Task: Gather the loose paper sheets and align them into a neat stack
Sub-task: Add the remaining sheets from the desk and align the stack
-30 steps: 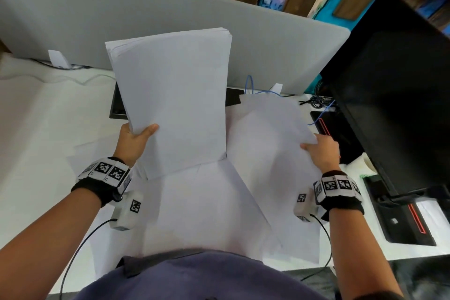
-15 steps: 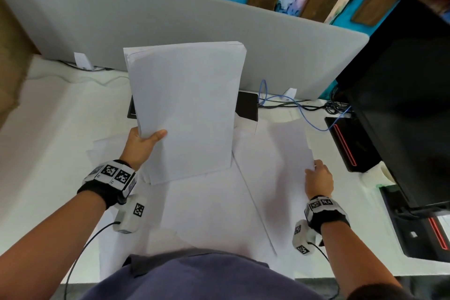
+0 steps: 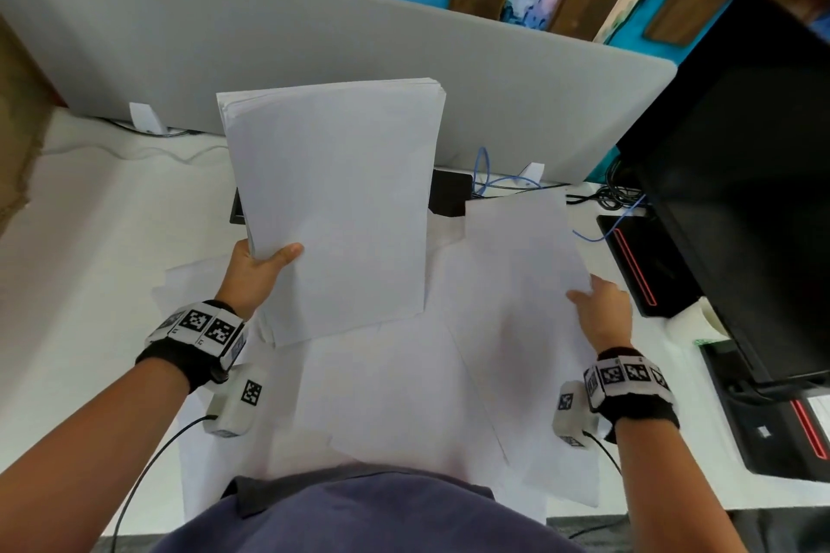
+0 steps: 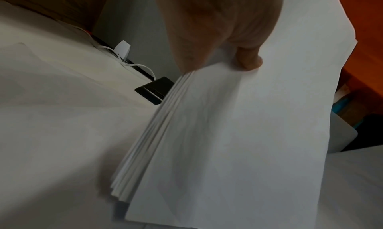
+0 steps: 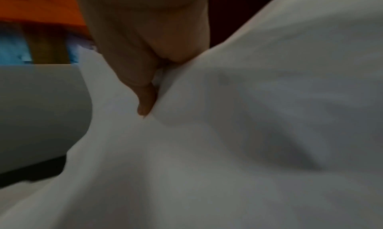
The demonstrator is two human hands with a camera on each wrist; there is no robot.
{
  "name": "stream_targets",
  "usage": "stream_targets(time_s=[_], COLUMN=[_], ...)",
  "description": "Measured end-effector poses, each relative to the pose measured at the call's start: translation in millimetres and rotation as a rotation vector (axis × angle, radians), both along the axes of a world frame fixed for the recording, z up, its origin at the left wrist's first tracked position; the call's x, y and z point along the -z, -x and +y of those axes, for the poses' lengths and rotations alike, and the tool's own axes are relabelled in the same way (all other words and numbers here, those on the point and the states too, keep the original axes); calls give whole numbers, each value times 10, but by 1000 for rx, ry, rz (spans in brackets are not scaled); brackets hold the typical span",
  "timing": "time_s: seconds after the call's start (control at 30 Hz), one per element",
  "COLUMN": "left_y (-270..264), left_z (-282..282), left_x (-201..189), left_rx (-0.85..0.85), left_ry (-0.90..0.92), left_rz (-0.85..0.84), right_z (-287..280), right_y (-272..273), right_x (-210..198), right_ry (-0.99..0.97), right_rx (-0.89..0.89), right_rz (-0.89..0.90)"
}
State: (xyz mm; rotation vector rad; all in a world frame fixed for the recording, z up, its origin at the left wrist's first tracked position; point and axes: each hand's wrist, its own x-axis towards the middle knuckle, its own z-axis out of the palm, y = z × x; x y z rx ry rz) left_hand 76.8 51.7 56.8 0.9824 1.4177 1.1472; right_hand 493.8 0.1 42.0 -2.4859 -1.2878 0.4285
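My left hand point(image 3: 258, 272) grips a thick stack of white sheets point(image 3: 337, 202) by its left edge, thumb on top, holding it tilted up over the desk; the left wrist view shows the stack's fanned edge point(image 4: 149, 142). My right hand point(image 3: 599, 310) pinches the right edge of a single loose sheet point(image 3: 521, 283) and holds it raised off the desk, its far corner lifted. In the right wrist view that loose sheet point(image 5: 228, 134) bends around my fingers point(image 5: 145, 101). More loose sheets point(image 3: 381, 395) lie overlapping on the white desk point(image 3: 81, 260) in front of me.
A grey partition point(image 3: 269, 58) closes off the back of the desk. A black monitor point(image 3: 754, 193) and black devices with red stripes point(image 3: 646, 265) stand at the right. Blue and black cables point(image 3: 503, 180) and a black box point(image 3: 449, 193) lie along the partition.
My right hand has taken the loose sheet by its right edge and lifted it off the desk. The left hand still holds the stack up in about the same place.
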Motion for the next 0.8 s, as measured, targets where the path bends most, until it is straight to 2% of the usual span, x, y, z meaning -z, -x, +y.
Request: stream_targets(time_s=[0.07, 0.17, 0.3, 0.43, 0.5, 0.63, 0.8], left_y=[-44, -69, 7, 83, 91, 86, 158], left_z=[-25, -44, -18, -29, -28, -35, -11], left_x=[-10, -58, -12, 22, 23, -10, 51], left_rx=[-13, -36, 8, 4, -13, -8, -41], left_ry=[-8, -25, 0, 33, 36, 15, 33], left_rz=[-9, -13, -17, -41, -48, -31, -44], right_z=[-23, -25, 2, 30, 50, 31, 38], right_y=[17, 42, 61, 45, 36, 63, 15], right_x=[-120, -329, -648, -1104, -1294, -1441, -1694], right_ry=[9, -109, -126, -268, -367, -520, -801], right_rx=[-37, -3, -13, -3, 15, 36, 102], right_rz=[7, 29, 57, 2, 39, 200, 215])
